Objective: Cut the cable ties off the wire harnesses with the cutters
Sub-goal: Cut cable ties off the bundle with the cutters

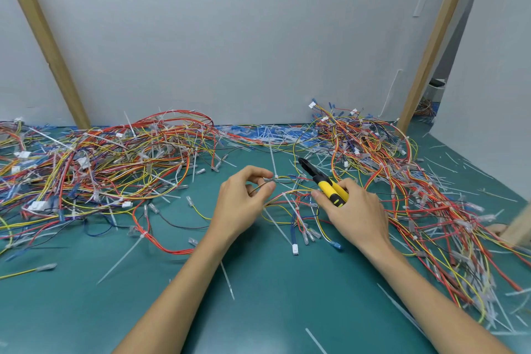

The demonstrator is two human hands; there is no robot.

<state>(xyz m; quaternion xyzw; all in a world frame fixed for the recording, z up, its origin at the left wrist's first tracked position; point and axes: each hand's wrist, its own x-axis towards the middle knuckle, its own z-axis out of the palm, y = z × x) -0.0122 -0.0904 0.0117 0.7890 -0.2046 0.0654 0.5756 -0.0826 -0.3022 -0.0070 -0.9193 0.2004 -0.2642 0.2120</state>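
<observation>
On the green mat (258, 304), the left hand (244, 201) pinches a thin wire harness (283, 179). The right hand (355, 210) grips yellow-handled cutters (326, 187), its fingers hiding the handle ends; the jaw gap is unclear. A white cable tie (273, 158) rises between the hands. Beyond, the tangled left pile (109, 158) and right pile (382, 152) run off-frame.

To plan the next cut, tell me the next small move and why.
Probably swing the cutters over to the white cable tie on the wire harness. The left hand pinches the wires right beside that tie, while the right hand grips the cutters with their tip apart from it.
</observation>
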